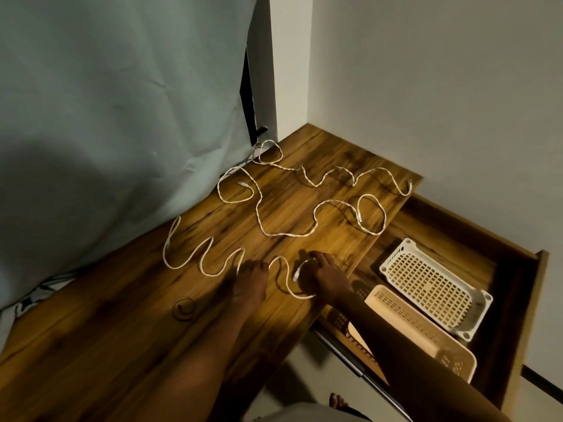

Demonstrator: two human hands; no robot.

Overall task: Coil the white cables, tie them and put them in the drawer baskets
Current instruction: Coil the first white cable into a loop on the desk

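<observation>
Wooden desk (128, 345), white wall (426, 86) (corner), grey curtain (106, 102).

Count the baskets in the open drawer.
2: a white basket toward the drawer's back, a beige basket nearer the person, partly behind the right forearm. More may be hidden.

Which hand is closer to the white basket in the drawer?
The right hand. It rests on the near cable by the desk edge, just left of the white basket. The left hand lies farther left on the desk.
</observation>
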